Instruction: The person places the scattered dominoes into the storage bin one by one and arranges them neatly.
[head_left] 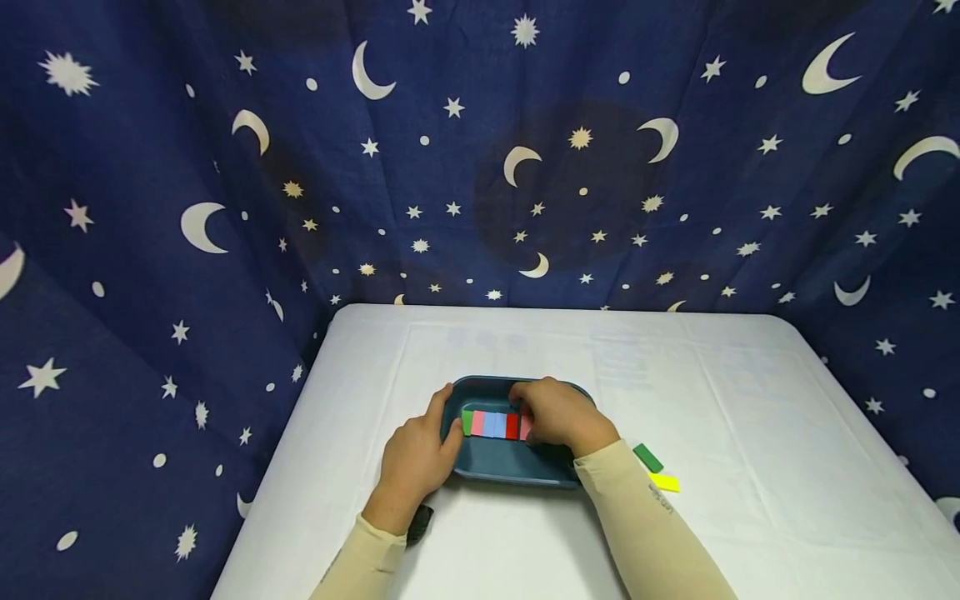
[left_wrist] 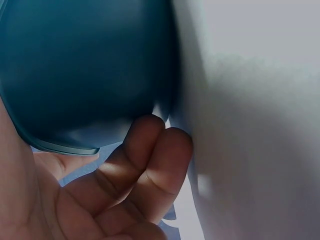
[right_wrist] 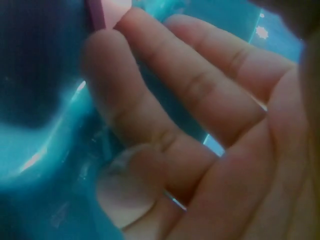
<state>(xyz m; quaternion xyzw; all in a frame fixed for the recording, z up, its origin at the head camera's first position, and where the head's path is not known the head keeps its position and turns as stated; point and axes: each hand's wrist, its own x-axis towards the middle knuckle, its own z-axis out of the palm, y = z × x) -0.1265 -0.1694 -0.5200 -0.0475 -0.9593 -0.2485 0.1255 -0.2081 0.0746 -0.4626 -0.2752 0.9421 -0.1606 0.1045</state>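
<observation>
A dark teal tray (head_left: 495, 475) stands on the table. At its left end my left hand (head_left: 416, 454) holds it, thumb over the rim and curled fingers (left_wrist: 162, 165) against the outer wall. Inside runs a row of small blocks: green (head_left: 467, 422), pink (head_left: 478, 423), light blue (head_left: 495, 425) and red (head_left: 512, 426). At the row's right end, a narrow gap from the red one, sits another pink block (head_left: 526, 427). My right hand (head_left: 558, 412) reaches into the tray and grips this block, partly covering it. Its fingertips (right_wrist: 107, 50) meet the pink surface in the right wrist view.
Right of the tray, a green block (head_left: 648, 458) and a yellow block (head_left: 664, 482) lie on the white tablecloth (head_left: 750, 433), close to my right sleeve. A small black object (head_left: 420, 525) shows beside my left wrist. A dark blue star-patterned curtain (head_left: 450, 167) hangs behind the table.
</observation>
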